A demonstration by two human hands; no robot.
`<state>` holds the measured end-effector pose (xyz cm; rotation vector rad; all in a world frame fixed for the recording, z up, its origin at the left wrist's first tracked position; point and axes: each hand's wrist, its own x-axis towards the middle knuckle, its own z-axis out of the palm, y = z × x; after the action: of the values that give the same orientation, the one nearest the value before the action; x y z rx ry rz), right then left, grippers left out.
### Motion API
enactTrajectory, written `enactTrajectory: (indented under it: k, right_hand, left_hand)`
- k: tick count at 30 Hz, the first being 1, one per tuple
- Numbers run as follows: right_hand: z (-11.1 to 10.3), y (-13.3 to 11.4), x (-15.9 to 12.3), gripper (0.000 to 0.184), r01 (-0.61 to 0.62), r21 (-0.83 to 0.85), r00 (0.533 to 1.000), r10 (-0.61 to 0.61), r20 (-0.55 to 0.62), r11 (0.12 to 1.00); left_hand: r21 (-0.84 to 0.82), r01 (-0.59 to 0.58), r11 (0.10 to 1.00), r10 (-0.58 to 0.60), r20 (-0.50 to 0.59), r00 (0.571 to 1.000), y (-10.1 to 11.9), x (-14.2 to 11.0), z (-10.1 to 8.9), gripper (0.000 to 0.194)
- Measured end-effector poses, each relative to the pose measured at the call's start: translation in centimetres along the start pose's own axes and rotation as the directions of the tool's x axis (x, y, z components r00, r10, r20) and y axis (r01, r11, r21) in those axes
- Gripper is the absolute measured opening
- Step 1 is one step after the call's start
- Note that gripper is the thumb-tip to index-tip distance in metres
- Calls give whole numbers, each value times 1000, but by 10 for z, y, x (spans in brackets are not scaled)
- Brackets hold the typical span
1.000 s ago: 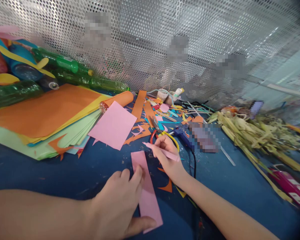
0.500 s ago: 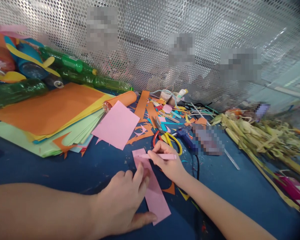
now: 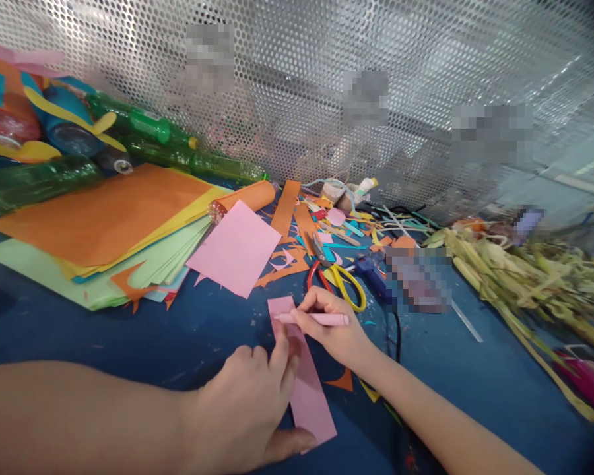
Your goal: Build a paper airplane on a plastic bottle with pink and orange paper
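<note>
A narrow pink paper strip (image 3: 309,389) lies on the blue table (image 3: 475,382) in front of me. My left hand (image 3: 247,409) presses flat on the strip's left edge, fingers stretched out and thumb under its lower end. My right hand (image 3: 329,330) pinches a pink pen (image 3: 317,319), its tip touching the upper part of the strip. Scissors (image 3: 334,270) with a red and a yellow handle lie just beyond my right hand.
A pink paper square (image 3: 235,247) and a stack of orange, yellow and green sheets (image 3: 103,231) lie to the left. Green bottles (image 3: 143,132) line the perforated metal wall (image 3: 301,79). Paper scraps, a blue glue gun (image 3: 373,277) and dried leaves (image 3: 525,277) fill the right.
My right hand has brought the pen down from above the table onto the strip's upper end. The left hand has stayed on the strip, which has turned slightly.
</note>
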<state>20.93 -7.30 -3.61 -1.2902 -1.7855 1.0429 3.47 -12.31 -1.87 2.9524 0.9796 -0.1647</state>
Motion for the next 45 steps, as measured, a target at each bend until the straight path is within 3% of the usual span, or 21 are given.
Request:
enactTrajectory:
  k: [23, 45]
  right_hand:
    - [-3, -8, 2, 23, 67, -220, 969, -116, -219, 973]
    - [-9, -3, 4, 26, 60, -208, 972, -104, -209, 976]
  left_hand:
    - [-35, 19, 999, -19, -2, 1000, 0, -1, 5, 73]
    - [-25, -2, 1000, 2, 13, 1000, -1, 0, 1, 73]
